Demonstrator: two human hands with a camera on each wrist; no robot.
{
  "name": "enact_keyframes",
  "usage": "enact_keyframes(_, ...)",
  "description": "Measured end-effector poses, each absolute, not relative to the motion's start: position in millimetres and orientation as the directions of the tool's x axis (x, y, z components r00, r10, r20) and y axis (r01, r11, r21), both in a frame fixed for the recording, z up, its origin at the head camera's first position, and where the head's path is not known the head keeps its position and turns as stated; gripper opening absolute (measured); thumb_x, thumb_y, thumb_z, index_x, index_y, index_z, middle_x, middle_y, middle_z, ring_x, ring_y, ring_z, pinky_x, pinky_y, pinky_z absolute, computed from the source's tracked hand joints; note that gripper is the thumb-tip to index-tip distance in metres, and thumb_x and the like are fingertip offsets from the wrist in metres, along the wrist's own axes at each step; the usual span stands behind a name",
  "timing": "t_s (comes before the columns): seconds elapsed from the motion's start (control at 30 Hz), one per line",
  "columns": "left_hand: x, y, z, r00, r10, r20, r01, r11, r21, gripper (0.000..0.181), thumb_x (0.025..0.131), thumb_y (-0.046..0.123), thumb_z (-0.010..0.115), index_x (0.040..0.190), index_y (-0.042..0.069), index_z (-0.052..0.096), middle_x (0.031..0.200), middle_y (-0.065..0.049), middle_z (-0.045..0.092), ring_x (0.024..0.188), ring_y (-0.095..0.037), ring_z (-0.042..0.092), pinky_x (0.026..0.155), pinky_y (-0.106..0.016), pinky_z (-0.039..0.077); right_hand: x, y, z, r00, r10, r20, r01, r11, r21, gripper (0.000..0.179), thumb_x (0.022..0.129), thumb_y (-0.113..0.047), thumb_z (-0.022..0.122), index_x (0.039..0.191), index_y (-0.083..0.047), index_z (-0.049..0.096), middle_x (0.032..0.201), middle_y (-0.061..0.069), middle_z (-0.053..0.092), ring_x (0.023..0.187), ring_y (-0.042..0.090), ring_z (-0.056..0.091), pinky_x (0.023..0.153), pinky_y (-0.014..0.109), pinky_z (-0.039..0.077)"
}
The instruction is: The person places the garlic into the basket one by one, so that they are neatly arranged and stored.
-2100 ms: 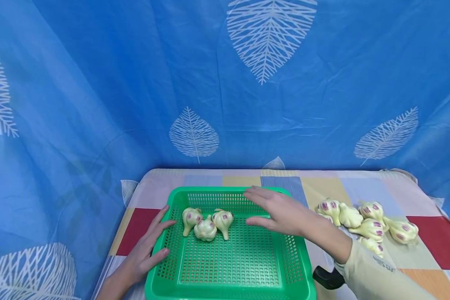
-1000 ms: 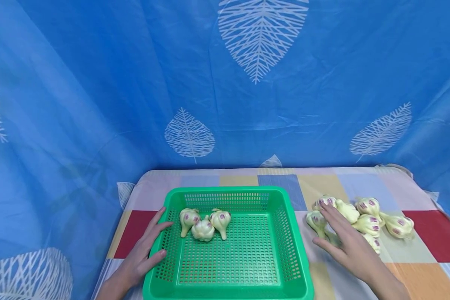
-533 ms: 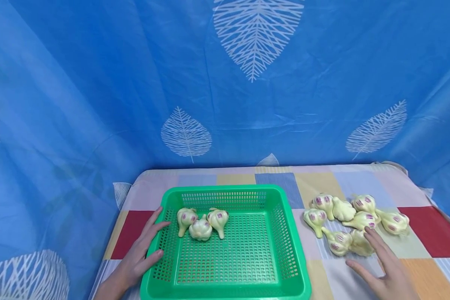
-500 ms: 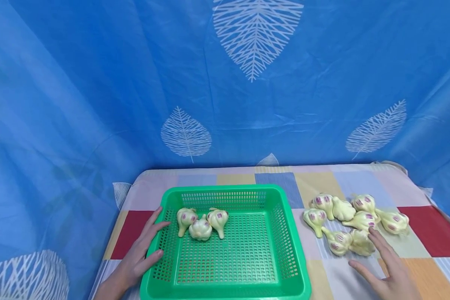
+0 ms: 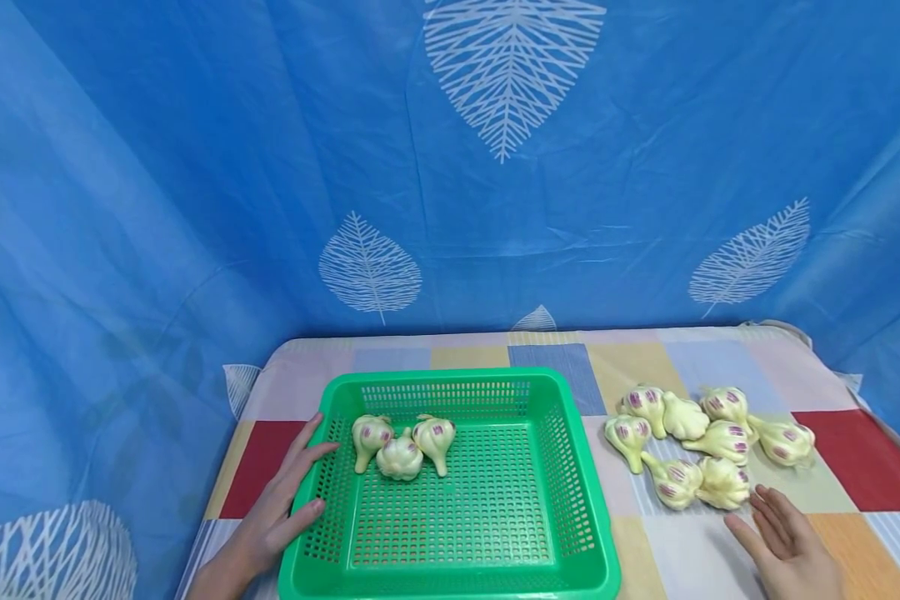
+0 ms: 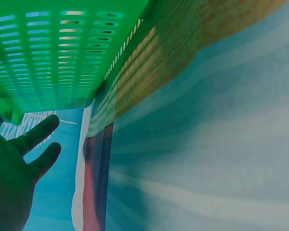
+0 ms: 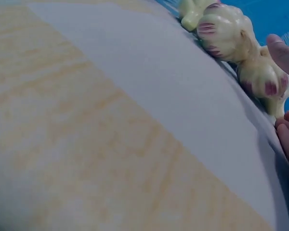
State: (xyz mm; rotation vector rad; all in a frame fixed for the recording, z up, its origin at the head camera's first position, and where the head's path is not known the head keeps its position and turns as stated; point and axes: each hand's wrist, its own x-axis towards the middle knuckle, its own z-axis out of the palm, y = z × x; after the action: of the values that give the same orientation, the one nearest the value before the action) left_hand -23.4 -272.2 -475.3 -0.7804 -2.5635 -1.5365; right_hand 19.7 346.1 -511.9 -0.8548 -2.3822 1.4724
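My left hand (image 5: 273, 512) rests against the left rim of the green plastic basket (image 5: 602, 517), its fingers spread and loose. In the left wrist view, fingers (image 6: 38, 137) show beside the perforated wall of that basket. Three garlic bulbs (image 5: 400, 458) lie together in the basket's back left part. To the right, my right hand (image 5: 791, 546) is low by the table, fingers slightly bent and nothing in its grasp. Nearest to it is a garlic bulb (image 5: 723, 483) at the front of a loose group. The right wrist view shows the thumb (image 7: 284, 55) beside this group.
Several more garlic bulbs (image 5: 685, 417) lie on the patchwork tablecloth (image 5: 547, 367), right of the basket. A blue curtain (image 5: 457, 275) with white leaf prints hangs behind the table and along its left side.
My right hand has gone from above the basket over the garlic group to its front right side. My left hand has stayed at the basket rim. The head view has shifted slightly.
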Motion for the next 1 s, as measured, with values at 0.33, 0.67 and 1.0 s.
enact_keyframes(0.33, -23, -272, -474, -0.873, 0.385, 0.298, 0.445, 0.38, 0.811, 0.062, 0.089, 0.011, 0.054, 0.149, 0.004, 0.042, 0.167, -0.008, 0.009, 0.144, -0.011, 0.02, 0.085, -0.034, 0.057, -5, 337, -506, -0.785, 0.601, -0.15, 0.448, 0.386, -0.806, 0.081, 0.096, -0.046, 0.065, 0.157, -0.005, 0.032, 0.156, 0.021, 0.038, 0.139, 0.017, 0.042, 0.09, 0.003, 0.036)
enact_keyframes(0.67, -24, -270, -474, -0.866, 0.391, 0.313, 0.462, 0.386, 0.798, 0.061, 0.089, 0.011, 0.052, 0.149, 0.002, 0.042, 0.167, -0.01, 0.009, 0.145, -0.01, 0.02, 0.086, -0.034, 0.056, -20, 330, -498, -0.74, 0.667, -0.087, 0.491, 0.447, -0.748, 0.079, 0.09, -0.054, 0.069, 0.147, -0.003, 0.051, 0.139, 0.027, 0.055, 0.111, 0.017, 0.06, 0.063, 0.002, 0.033)
enact_keyframes(1.0, -23, -270, -475, -0.858, 0.398, 0.326, 0.477, 0.38, 0.793, 0.062, 0.089, 0.01, 0.052, 0.149, 0.001, 0.041, 0.167, -0.012, 0.01, 0.146, -0.012, 0.02, 0.088, -0.034, 0.055, -16, 333, -493, -0.71, 0.689, -0.147, 0.518, 0.368, -0.772, 0.079, 0.083, -0.056, 0.076, 0.14, -0.003, 0.059, 0.134, 0.022, 0.056, 0.095, -0.016, 0.053, 0.057, 0.003, 0.036)
